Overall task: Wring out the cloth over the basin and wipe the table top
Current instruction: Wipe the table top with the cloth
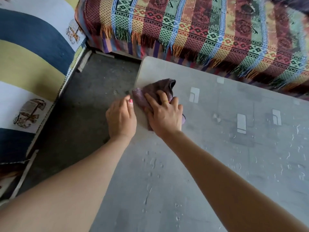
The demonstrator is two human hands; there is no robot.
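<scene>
A brown-purple cloth lies bunched on the grey table top, near its far left edge. My right hand presses flat on the cloth, fingers spread over it, a gold ring on one finger. My left hand hangs just off the table's left edge, cupped below the rim beside the cloth, thumb touching the edge. Water drops and streaks show on the table surface. No basin is in view.
A sofa with a multicoloured fringed throw runs along the table's far side. A striped blue, yellow and white cushion seat stands at the left. Dark concrete floor lies between them and the table.
</scene>
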